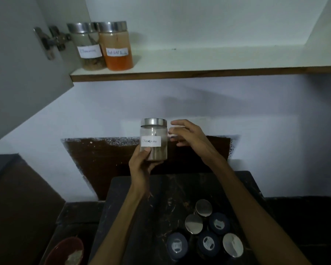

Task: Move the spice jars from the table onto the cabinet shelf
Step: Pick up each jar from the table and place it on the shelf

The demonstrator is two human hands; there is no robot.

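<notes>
My left hand (141, 163) holds a clear spice jar (154, 139) with a steel lid and a white label, upright in the air above the dark table (134, 197). My right hand (187, 136) hovers just right of the jar with fingers spread, not gripping it. On the white cabinet shelf (199, 60) stand two jars at its left end: a cinnamon jar (88, 46) and a jar of orange-red powder (117, 46). Several more jars (204, 230) with steel or dark lids cluster on the table at lower right.
The open cabinet door (17, 64) with its metal hinge (52, 41) hangs at the left. A reddish bowl (69, 251) sits at the bottom left beside the table. A dark counter (17, 188) lies at the left.
</notes>
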